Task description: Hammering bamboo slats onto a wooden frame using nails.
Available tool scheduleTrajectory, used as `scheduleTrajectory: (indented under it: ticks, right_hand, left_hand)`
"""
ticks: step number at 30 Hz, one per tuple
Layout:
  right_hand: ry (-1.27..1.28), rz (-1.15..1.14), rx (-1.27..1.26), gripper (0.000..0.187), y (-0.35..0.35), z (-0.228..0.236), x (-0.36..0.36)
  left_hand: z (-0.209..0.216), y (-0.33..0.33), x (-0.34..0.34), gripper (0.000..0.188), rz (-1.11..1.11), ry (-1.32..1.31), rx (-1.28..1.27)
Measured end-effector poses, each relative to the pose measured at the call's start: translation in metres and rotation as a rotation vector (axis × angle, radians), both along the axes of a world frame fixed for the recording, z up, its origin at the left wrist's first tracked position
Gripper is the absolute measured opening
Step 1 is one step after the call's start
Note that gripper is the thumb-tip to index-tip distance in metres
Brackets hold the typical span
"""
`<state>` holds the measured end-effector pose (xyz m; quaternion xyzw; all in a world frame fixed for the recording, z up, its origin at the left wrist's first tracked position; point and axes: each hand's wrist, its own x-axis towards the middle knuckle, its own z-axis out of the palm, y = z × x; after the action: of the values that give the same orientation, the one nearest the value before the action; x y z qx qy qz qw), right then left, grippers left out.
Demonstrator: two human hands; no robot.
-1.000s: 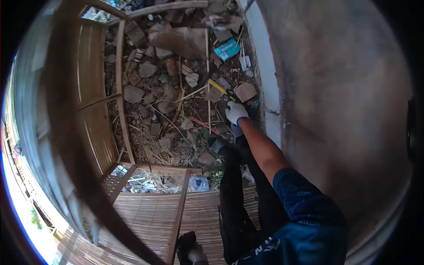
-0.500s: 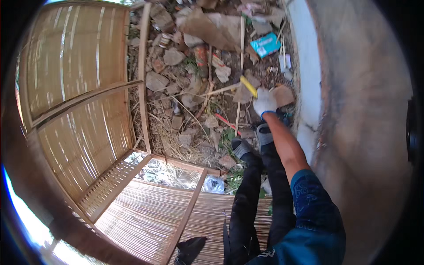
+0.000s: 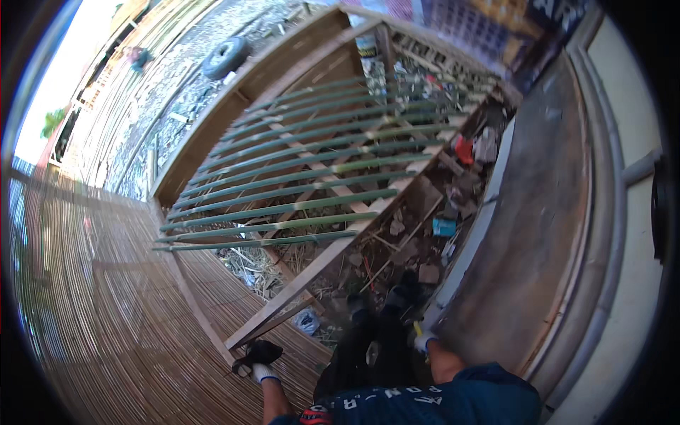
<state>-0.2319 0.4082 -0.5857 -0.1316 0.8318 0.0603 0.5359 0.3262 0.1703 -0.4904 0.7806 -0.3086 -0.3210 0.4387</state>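
Note:
In a white glove, my right hand (image 3: 425,341) is low beside my right leg, near the foot of the wall. It is closed around a short yellow handle (image 3: 418,329); what the handle belongs to is hidden. My left hand (image 3: 263,372), also gloved, is at the lower left by the near end of a long wooden beam (image 3: 304,282). Crumpled black material (image 3: 261,351) covers its fingers, so their grip is hidden. From that beam green bamboo strips (image 3: 297,206) run in spaced rows across a wooden frame, over the rubble.
Stones and litter (image 3: 397,223) cover the ground around my dark shoes (image 3: 397,296), with a teal box (image 3: 444,227) among them. Woven bamboo panelling (image 3: 106,304) fills the left. A brown wall surface (image 3: 524,212) runs along the right. A tyre (image 3: 227,57) lies outside at the far left.
My view has swung up and left, bringing in the bamboo-strip frame. My right hand has drawn back toward my body with the yellow handle. My left hand has come into view.

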Motion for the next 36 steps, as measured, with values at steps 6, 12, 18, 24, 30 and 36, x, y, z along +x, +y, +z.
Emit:
scheduleTrajectory:
  ticks: [6,12,18,24,30,36]
  right_hand:
    - [-0.048,0.421,0.101,0.033,-0.010,0.116,-0.061]
    - [0.062,0.321,-0.008,0.032,-0.091,0.204,-0.096]
    - [0.092,0.812,-0.129,0.047,-0.191,0.272,-0.093]
    - [0.026,1.211,-0.341,0.048,-0.257,0.358,-0.047]
    - [-0.421,1.317,-0.623,0.029,-0.292,0.392,0.071]
    - [-0.631,1.165,-0.225,0.039,-0.282,0.354,0.147]
  left_hand:
    - [0.030,-0.011,-0.090,0.020,0.611,0.138,0.141]
    - [0.072,-0.020,-0.131,0.036,-0.120,-0.656,0.127]
    - [-0.074,0.024,-0.030,0.034,0.010,-0.244,-0.161]
    - [0.018,0.019,-0.107,0.033,-0.124,-0.631,0.225]
    - [0.104,0.045,-0.169,0.035,-0.038,-0.587,0.460]
    - [0.148,0.089,-0.200,0.030,-0.094,-0.626,0.380]
